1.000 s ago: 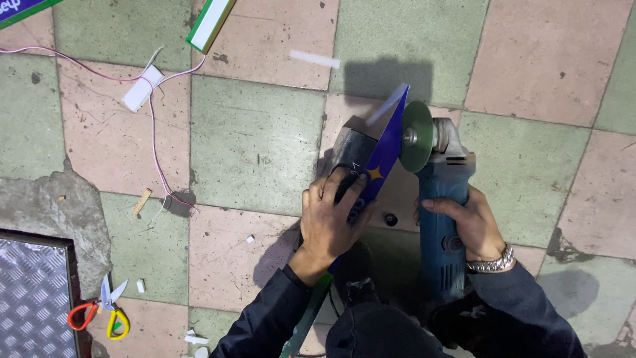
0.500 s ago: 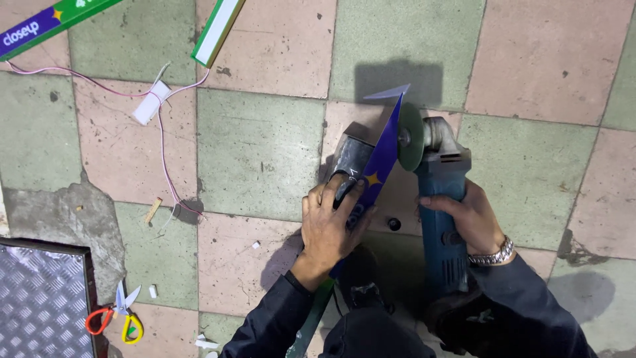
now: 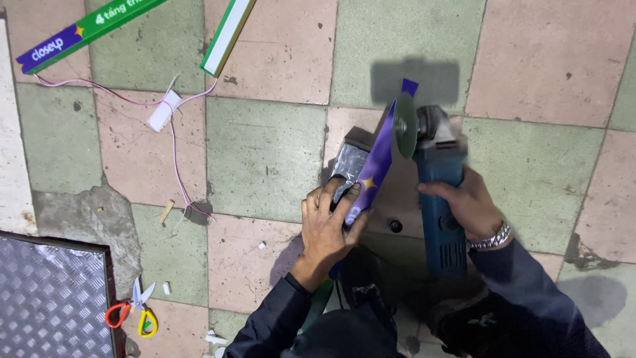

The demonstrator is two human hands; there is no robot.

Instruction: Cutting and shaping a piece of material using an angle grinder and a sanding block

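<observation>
At frame centre, the left hand (image 3: 329,224) pinches a purple strip (image 3: 375,167); the right hand (image 3: 469,203) grips a blue angle grinder (image 3: 438,199) beside it.

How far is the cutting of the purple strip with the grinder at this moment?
Done: two similar strips lie apart on the tiled floor; whether they were cut cannot be told. In hand: the left hand holds the purple strip on edge, and the right hand holds the blue angle grinder with its disc against the strip's upper part. Left: the strip appears in one piece; no cut shows.
</observation>
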